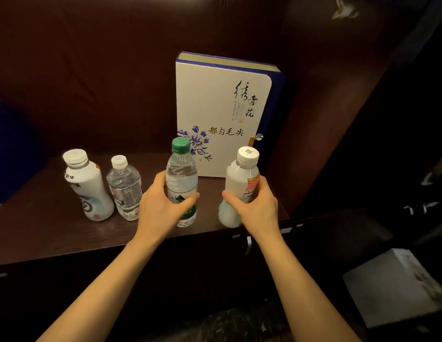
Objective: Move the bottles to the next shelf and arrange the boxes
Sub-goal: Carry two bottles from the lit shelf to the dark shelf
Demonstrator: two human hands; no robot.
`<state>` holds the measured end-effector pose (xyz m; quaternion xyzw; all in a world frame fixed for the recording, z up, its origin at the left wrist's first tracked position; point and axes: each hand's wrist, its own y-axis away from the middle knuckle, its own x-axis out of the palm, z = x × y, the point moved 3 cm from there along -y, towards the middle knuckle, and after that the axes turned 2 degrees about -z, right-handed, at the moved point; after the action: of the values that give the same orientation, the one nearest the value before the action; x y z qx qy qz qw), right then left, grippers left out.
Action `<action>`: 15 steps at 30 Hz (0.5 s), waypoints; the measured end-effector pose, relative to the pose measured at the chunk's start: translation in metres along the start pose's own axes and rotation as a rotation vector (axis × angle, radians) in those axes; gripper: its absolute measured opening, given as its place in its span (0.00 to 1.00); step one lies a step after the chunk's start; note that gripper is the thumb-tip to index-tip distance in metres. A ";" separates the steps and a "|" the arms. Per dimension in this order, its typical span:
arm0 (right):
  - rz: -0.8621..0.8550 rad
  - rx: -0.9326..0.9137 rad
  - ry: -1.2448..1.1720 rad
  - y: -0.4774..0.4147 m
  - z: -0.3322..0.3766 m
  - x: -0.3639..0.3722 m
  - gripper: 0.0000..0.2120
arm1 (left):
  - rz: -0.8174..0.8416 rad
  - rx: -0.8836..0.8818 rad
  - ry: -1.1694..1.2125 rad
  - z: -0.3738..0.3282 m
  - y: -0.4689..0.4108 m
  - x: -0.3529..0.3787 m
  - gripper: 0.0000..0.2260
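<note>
Several bottles stand on a dark wooden shelf (54,218). My left hand (163,206) is wrapped around a clear water bottle with a green cap (181,174). My right hand (257,206) grips a white bottle with a white cap (242,178). Further left stand a white milk bottle (88,186) and a small clear water bottle (125,186), both untouched. A white and blue tea box (222,107) stands upright against the back wall, behind the two held bottles.
The shelf's right side wall (313,144) rises close to my right hand. A blue object (10,149) sits at the far left. A white box (397,285) lies lower right, below the shelf. The shelf's front edge (91,250) runs under my forearms.
</note>
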<state>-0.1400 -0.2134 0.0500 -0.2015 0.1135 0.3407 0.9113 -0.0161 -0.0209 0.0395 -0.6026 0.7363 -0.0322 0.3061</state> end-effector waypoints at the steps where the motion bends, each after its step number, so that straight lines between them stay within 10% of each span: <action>1: -0.026 -0.003 -0.003 0.006 0.002 -0.011 0.31 | 0.017 0.022 0.020 -0.009 0.004 0.002 0.28; 15: -0.339 -0.025 0.011 0.084 0.007 -0.189 0.28 | 0.304 0.267 0.281 -0.147 0.066 0.089 0.27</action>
<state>-0.3359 -0.2618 0.0968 -0.2307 0.0788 0.1822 0.9526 -0.1531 -0.1305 0.0943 -0.4286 0.8431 -0.1662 0.2790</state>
